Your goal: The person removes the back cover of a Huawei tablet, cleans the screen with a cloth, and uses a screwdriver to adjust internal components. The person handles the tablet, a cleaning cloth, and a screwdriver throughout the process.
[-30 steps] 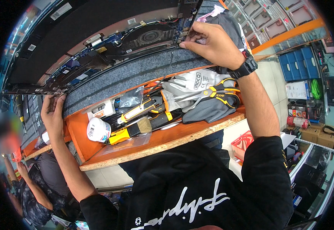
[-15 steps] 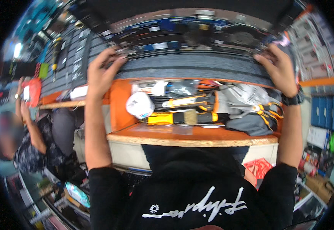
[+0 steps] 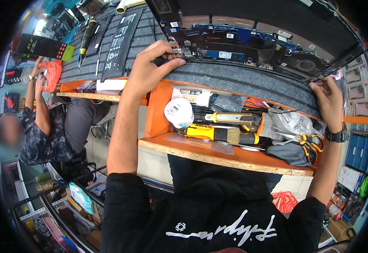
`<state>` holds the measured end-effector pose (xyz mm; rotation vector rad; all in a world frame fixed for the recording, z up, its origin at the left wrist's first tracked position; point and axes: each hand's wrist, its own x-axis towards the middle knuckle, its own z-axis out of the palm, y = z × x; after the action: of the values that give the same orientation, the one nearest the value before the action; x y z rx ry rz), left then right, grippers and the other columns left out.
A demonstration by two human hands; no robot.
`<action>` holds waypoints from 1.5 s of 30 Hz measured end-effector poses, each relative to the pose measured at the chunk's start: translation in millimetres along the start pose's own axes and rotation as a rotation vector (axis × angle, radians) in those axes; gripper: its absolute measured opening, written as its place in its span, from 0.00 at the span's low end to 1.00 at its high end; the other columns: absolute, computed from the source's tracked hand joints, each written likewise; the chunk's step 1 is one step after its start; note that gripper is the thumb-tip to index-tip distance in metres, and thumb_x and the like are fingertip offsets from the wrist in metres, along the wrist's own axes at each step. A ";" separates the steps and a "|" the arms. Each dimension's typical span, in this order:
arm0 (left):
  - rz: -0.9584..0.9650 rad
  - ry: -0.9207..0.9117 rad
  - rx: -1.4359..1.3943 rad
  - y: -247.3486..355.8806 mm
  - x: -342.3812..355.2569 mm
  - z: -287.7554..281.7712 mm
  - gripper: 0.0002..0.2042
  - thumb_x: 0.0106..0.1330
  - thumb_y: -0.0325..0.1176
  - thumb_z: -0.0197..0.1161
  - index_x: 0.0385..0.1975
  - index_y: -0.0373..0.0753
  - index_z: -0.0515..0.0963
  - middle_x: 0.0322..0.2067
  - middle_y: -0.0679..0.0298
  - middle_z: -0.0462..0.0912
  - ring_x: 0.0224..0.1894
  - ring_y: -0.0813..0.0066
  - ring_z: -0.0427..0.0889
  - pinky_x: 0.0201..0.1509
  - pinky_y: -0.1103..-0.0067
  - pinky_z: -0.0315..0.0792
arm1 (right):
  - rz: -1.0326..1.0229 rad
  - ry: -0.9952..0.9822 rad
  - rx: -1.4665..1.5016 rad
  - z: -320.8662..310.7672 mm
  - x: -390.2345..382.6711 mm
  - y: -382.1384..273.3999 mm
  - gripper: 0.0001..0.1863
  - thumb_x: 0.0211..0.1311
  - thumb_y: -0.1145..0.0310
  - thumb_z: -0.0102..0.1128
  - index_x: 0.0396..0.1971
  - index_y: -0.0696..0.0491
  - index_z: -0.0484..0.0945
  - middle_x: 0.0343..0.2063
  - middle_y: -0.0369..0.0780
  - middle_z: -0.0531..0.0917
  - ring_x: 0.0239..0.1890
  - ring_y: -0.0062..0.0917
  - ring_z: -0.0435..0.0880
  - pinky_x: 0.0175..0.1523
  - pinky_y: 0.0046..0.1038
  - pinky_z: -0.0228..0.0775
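Note:
An opened laptop (image 3: 251, 55) with bare circuit boards and a round fan stands tilted on the grey striped mat (image 3: 222, 82). My left hand (image 3: 152, 69) is closed on its lower left corner, thumb in front and fingers curled. At the lower right corner, my right hand (image 3: 329, 99) pinches the edge between thumb and fingers; its fingertips are partly hidden. A thin dark cable (image 3: 296, 111) hangs from the mat's edge by the right hand. Left of the laptop lie a flat black battery (image 3: 123, 44) and a yellow-black screwdriver (image 3: 87, 38).
Below the mat, an open orange drawer (image 3: 226, 162) holds a white round container (image 3: 178, 111), a box cutter (image 3: 230, 118), a brush (image 3: 233, 135), grey gloves (image 3: 291, 122) and scissors (image 3: 306, 139). At left another person (image 3: 49, 130) sits holding a red plastic bag (image 3: 52, 75).
The view has shifted and turned, so the laptop and drawer appear farther right and tilted. Both my hands stay at the laptop's lower corners. The picture is sharper now.

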<state>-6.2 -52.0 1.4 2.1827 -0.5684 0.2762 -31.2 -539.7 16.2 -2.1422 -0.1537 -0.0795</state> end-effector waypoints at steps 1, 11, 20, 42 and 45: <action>-0.004 0.002 0.007 4.5 0.7 0.6 0.12 0.58 0.29 0.76 0.32 0.29 0.78 0.32 0.64 0.80 0.34 0.75 0.75 0.41 0.78 0.71 | 0.002 -0.001 -0.001 -0.1 -0.6 -0.9 0.06 0.67 0.79 0.64 0.41 0.60 0.77 0.35 0.34 0.84 0.39 0.12 0.81 0.47 0.16 0.72; -0.028 -0.029 0.020 10.8 -0.4 -2.7 0.11 0.59 0.29 0.74 0.33 0.29 0.81 0.32 0.62 0.81 0.36 0.73 0.77 0.42 0.76 0.71 | 0.038 -0.012 0.014 0.6 -0.8 -4.7 0.05 0.67 0.80 0.63 0.40 0.59 0.76 0.36 0.35 0.85 0.39 0.12 0.81 0.47 0.16 0.72; 0.002 -0.045 0.048 12.7 -3.3 -7.3 0.12 0.59 0.31 0.74 0.35 0.29 0.81 0.34 0.60 0.81 0.37 0.69 0.78 0.45 0.75 0.72 | 0.026 0.016 -0.024 0.9 2.2 -0.9 0.05 0.67 0.78 0.64 0.38 0.59 0.75 0.33 0.34 0.83 0.36 0.12 0.79 0.46 0.17 0.71; 0.186 -0.026 -0.057 -6.1 -7.7 -3.0 0.12 0.66 0.33 0.67 0.43 0.33 0.80 0.40 0.54 0.80 0.46 0.52 0.80 0.51 0.65 0.73 | -0.037 0.046 -0.033 2.2 -4.3 1.5 0.09 0.68 0.78 0.63 0.46 0.59 0.77 0.35 0.32 0.83 0.38 0.12 0.78 0.45 0.18 0.69; 0.176 -0.026 -0.045 -6.1 -10.1 -1.6 0.11 0.66 0.32 0.66 0.44 0.33 0.79 0.41 0.54 0.79 0.49 0.51 0.79 0.53 0.64 0.73 | -0.076 0.023 -0.033 4.1 -6.4 7.0 0.11 0.69 0.78 0.61 0.50 0.58 0.77 0.39 0.33 0.82 0.41 0.13 0.77 0.49 0.18 0.68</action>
<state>-12.0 -44.4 -5.7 2.0983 -0.7761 0.3264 -36.5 -540.6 7.4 -2.1674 -0.2219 -0.1523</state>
